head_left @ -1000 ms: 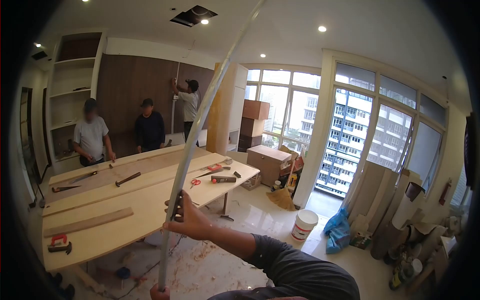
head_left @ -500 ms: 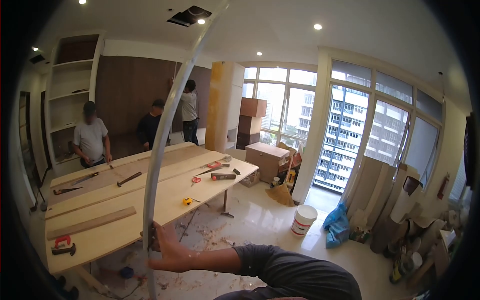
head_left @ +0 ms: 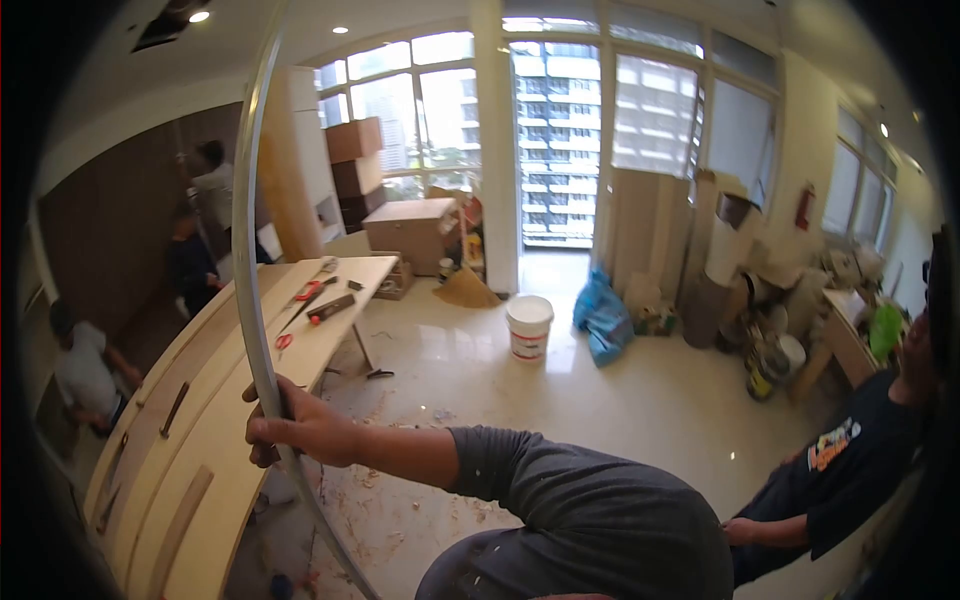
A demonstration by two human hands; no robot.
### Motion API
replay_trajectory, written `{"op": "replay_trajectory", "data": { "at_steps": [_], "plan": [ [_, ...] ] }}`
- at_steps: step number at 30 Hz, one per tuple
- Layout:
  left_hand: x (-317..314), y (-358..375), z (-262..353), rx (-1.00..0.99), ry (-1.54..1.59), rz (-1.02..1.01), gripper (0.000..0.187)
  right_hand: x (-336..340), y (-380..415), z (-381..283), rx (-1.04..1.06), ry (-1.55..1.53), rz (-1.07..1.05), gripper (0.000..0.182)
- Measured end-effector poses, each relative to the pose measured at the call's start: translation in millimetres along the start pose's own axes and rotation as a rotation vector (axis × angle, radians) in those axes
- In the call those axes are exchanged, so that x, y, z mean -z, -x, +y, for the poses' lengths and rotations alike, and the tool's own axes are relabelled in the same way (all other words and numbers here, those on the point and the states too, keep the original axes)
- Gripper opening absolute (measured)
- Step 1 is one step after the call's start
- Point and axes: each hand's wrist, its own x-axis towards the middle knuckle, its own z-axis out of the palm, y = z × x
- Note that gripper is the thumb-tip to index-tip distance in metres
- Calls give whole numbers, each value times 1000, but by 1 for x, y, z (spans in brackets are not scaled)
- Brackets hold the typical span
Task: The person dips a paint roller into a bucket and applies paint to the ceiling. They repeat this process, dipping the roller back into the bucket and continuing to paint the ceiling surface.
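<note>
A long, narrow grey metal bar (head_left: 245, 200) stands on a slant at the left of the head view, running from the top edge to the bottom and looking curved. Around its lower half my right hand (head_left: 305, 425) is closed, fingers wrapped about it, with the arm stretched out to the left. Just behind the bar and hand lies a wooden worktable (head_left: 215, 420) of pale boards. On it are a hammer (head_left: 174, 410), red-handled scissors (head_left: 284, 344), a hand plane (head_left: 331, 309) and a red-handled saw (head_left: 308, 293). My left hand is out of view.
A person in a dark shirt (head_left: 860, 470) stands close at the right. Several people work beyond the table, one in a light shirt (head_left: 85, 370). A white bucket (head_left: 529, 335), a blue bag (head_left: 602, 325) and leaning boards (head_left: 645, 240) are on the floor side; wood shavings (head_left: 400, 500) litter the floor.
The view has swung right, bringing in the person at the right. The bar stays in my right hand, its lower end now slanting toward the right.
</note>
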Motion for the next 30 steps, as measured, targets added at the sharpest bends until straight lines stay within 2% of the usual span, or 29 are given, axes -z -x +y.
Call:
{"op": "replay_trajectory", "data": {
  "at_steps": [3, 4, 8, 13, 19, 22, 30],
  "plan": [
    [-41, -1, 41, -22, -25, -95, 44, 63, 18, -21, -13, -17, 122, 40],
    [-55, 2, 52, -20, -33, -124, 43, 77, 25, -24, 9, 55, 269, 31],
    [-102, 21, 101, 4, -81, -192, 41, 169, 61, -31, -69, 14, 595, 32],
    [-157, 46, 170, 88, -154, -262, 38, 286, 124, -37, -175, -126, 840, 32],
    [-219, 36, 241, 135, -301, -359, 35, 391, 171, -59, -269, -302, 1037, 28],
    [-236, 11, 238, 85, -411, -461, 36, 445, 187, -64, -307, -427, 1101, 27],
    [-273, -58, 322, 65, -750, -493, 35, 567, 214, -16, -376, -734, 1223, 24]
  ]
}}
